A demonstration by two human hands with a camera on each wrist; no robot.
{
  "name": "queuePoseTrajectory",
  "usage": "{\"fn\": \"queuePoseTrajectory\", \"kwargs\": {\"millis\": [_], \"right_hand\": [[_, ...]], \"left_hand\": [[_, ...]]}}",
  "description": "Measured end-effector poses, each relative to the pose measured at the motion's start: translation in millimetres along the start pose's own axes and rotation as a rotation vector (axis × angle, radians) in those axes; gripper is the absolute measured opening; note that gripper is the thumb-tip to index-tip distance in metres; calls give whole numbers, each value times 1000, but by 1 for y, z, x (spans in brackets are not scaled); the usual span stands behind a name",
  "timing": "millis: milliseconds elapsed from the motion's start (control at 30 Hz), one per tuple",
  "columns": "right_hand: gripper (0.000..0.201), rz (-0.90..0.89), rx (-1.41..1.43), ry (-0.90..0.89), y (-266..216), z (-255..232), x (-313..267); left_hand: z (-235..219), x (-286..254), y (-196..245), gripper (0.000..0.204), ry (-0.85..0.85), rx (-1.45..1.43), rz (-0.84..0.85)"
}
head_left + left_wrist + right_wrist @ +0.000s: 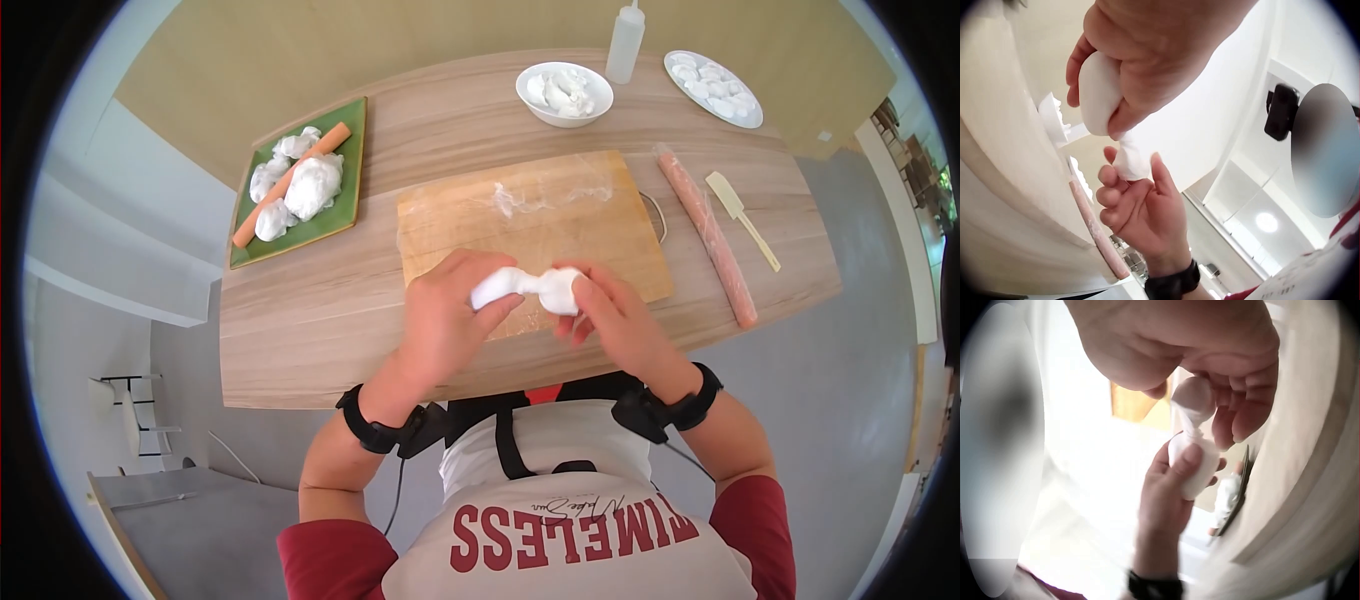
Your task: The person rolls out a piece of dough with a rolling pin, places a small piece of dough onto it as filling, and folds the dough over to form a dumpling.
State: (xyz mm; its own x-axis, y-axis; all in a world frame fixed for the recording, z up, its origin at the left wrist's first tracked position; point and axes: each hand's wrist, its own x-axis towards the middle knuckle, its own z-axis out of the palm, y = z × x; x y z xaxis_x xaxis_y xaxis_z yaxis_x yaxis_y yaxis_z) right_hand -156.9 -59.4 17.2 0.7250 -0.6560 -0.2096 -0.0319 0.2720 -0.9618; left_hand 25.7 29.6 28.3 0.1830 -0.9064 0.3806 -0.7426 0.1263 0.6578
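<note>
A piece of soft white dough (493, 288) stretches between both hands over the wooden board, two lumps joined by a thin neck. My left hand (440, 310) grips the larger, longer lump, thumb along its near side. The smaller round lump is pinched between the thumb and fingers of my right hand (625, 320). In the left wrist view the dough (1100, 94) narrows sharply just below the left thumb. From the right wrist, the smaller lump sits at the right hand's fingers (1254, 400), with the twisted neck running down to the left hand (1166, 494).
The board (540, 225) carries cling film. A green tray (345, 205) at left holds wrapped white lumps and a rolling pin (290, 185). Behind stand a bowl of white dough (564, 122), a squeeze bottle (625, 45) and a plate of white pieces (755, 118). A wrapped pink roll (710, 235) and spatula (740, 215) lie right.
</note>
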Motion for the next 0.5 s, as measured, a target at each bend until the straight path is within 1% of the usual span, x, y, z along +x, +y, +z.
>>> {"fn": "queuePoseTrajectory", "kwargs": {"millis": [33,100,133,200,233,300,333,400,433,500], "right_hand": [[28,-2,-1,-2,1,4,0],[36,-777,-587,178,5,8,1],[36,-776,-587,179,5,7,2],[41,-986,-757,118,4,4,7],[41,-989,-757,116,3,4,9],[41,-1049,-792,80,2,5,11],[41,-1050,-793,80,3,5,10],[35,-588,-549,53,8,4,6],[35,-590,-550,53,8,4,7],[29,-73,197,101,11,4,10]], "left_hand": [[-1,-1,1,28,2,1,1],[-2,-2,1,26,-136,-416,-346],[0,-2,1,26,-137,-417,-346],[5,-4,-4,26,-237,-633,-388],[7,-5,-7,26,-234,-632,-388],[12,-6,-11,26,-182,-560,-182],[10,-5,-6,26,-181,-559,-181],[1,-2,9,24,-303,-237,-201],[1,-1,10,24,-302,-236,-198],[0,0,10,24,-189,-41,26]]}}
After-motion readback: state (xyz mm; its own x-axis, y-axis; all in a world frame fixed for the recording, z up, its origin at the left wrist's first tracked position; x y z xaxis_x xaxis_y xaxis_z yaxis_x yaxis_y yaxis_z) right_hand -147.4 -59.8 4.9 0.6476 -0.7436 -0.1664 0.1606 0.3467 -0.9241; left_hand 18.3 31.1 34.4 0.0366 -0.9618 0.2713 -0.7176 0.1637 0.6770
